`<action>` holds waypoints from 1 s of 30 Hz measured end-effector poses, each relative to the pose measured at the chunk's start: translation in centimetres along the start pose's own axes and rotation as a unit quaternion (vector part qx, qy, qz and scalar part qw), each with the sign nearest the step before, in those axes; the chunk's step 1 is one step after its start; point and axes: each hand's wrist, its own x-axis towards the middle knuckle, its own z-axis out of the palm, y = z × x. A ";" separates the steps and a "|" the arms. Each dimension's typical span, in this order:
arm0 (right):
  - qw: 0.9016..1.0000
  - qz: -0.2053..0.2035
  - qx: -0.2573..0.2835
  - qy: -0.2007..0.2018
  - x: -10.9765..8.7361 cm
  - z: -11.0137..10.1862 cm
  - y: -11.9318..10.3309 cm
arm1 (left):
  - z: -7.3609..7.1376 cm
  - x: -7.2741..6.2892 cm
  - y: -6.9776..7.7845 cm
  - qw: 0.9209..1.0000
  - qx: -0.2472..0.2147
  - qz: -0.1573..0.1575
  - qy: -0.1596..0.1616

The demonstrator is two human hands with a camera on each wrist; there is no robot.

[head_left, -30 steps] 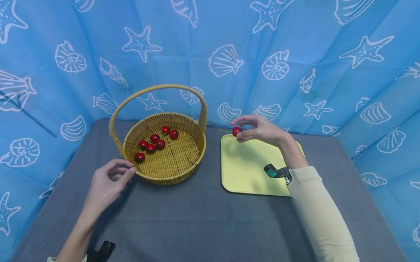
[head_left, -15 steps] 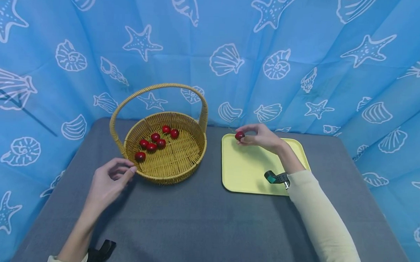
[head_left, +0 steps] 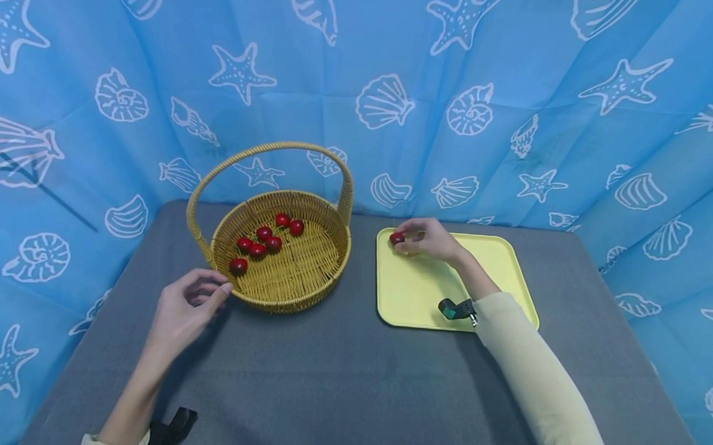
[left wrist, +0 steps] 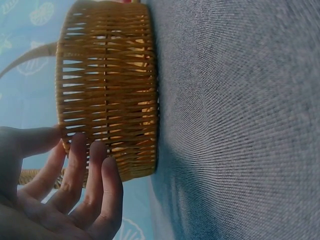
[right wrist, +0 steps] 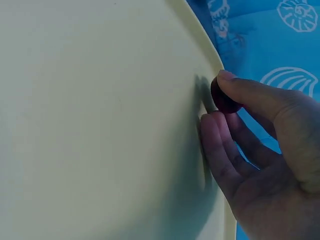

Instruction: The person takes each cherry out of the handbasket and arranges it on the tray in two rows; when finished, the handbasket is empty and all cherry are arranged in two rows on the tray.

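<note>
1. Left hand [head_left: 185,311]: thumb and fingers pinch the near-left rim of a round, tan-yellow woven basket with a tall arched handle [head_left: 294,307]; other fingers loosely curled beside the outer wall.
2. Right hand [head_left: 428,240]: thumb and fingertips pinch one round, glossy dark-red cherry [head_left: 396,238].
3. Pinched cherry is at the far-left corner of a pale-yellow rectangular tray with rounded corners [head_left: 412,303]; cannot tell if it touches the tray.
4. Seven more red cherries [head_left: 258,250] lie in the basket, mostly its left half and towards the back.
5. Basket left, tray right, well apart, both on a grey cloth-covered bench [head_left: 327,378].
6. Behind: blue curtain with white shell and starfish prints [head_left: 325,116].
7. Cream sleeve [head_left: 540,373] on right arm.
</note>
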 end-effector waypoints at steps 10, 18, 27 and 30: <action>1.000 -0.010 -0.028 0.008 0.2 0.3 0.2 | 0.0 0.0 -0.1 1.000 -0.001 0.000 -0.003; 0.999 -0.015 -0.034 -0.001 0.1 0.0 -0.2 | 0.0 0.0 -0.2 1.000 -0.003 0.003 0.000; 1.000 0.010 -0.014 -0.001 -0.3 -0.9 -1.2 | 0.1 0.0 -0.3 1.000 -0.005 0.006 0.000; 1.000 0.007 -0.014 0.001 -0.4 -1.1 -1.8 | 0.1 0.1 -0.3 1.000 -0.008 0.008 0.001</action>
